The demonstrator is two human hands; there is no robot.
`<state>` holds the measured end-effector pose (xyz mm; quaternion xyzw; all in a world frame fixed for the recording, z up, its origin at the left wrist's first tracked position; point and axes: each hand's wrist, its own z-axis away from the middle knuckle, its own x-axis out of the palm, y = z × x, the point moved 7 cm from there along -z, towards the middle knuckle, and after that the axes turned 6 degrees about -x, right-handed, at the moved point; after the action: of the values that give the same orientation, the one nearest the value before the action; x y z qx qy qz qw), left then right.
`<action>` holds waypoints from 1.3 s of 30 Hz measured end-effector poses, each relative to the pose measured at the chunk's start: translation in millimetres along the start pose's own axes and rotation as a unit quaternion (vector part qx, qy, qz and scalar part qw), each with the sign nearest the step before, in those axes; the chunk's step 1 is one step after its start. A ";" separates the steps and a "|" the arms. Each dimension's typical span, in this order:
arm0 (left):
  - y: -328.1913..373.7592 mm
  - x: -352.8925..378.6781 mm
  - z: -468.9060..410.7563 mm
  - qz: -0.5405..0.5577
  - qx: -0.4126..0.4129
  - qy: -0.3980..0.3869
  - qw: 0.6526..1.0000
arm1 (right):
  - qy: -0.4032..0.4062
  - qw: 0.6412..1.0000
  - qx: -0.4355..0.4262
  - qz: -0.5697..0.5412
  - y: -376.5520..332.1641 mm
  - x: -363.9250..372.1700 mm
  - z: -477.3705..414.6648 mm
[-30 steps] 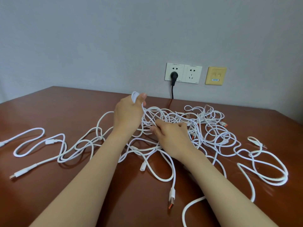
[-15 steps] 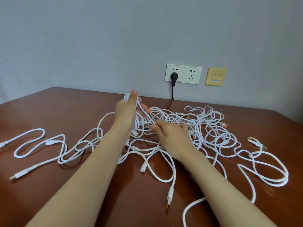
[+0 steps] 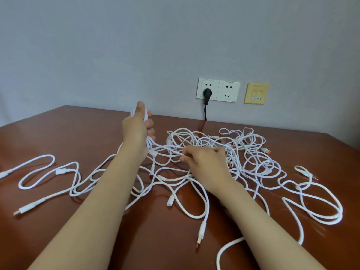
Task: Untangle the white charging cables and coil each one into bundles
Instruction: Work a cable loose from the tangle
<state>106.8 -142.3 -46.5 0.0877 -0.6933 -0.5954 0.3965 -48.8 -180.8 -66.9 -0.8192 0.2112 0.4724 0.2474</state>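
A tangle of white charging cables (image 3: 251, 162) spreads over the brown table (image 3: 58, 131), densest at the middle and right. My left hand (image 3: 136, 133) is raised above the table, its fingers curled round a few gathered loops of white cable (image 3: 148, 145) that trail down into the tangle. My right hand (image 3: 202, 162) lies low on the heap and pinches a strand (image 3: 175, 154) that runs left to the loops in my left hand. Loose ends with orange-tipped plugs (image 3: 200, 235) lie near the front and at the far right (image 3: 266, 151).
A long cable (image 3: 48, 172) snakes off to the table's left edge. On the wall behind are a double socket (image 3: 218, 90) with a black plug and cord (image 3: 206, 102), and a yellow plate (image 3: 256, 93). The table's right edge runs close to the outer loops (image 3: 321, 217).
My left hand has risen and moved back, lifting its cable loops higher off the table. My right hand has stayed on the heap, pinching a strand that now stretches toward the left hand.
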 end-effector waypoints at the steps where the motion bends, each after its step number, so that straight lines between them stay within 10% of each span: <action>1: 4.1 -2.0 1.3 -0.052 0.028 0.026 0.998 | 0.008 0.999 -0.019 0.027 -2.1 -1.4 0.0; 16: -27.9 44.9 19.7 -0.563 0.157 -0.074 0.808 | 0.186 0.979 -0.087 -0.010 -6.0 -15.7 7.4; 24: -43.8 43.2 17.4 -0.391 0.006 -0.173 0.904 | 0.222 0.972 -0.063 0.039 -7.8 -20.7 8.1; 39: -23.3 39.8 19.1 -0.017 -0.102 -0.200 0.974 | 0.082 0.995 0.025 0.045 7.6 -8.1 0.5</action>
<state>59.5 -157.9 -49.2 -0.0620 -0.6929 -0.6748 0.2465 -57.3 -185.6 -61.5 -0.8385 0.2791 0.4087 0.2281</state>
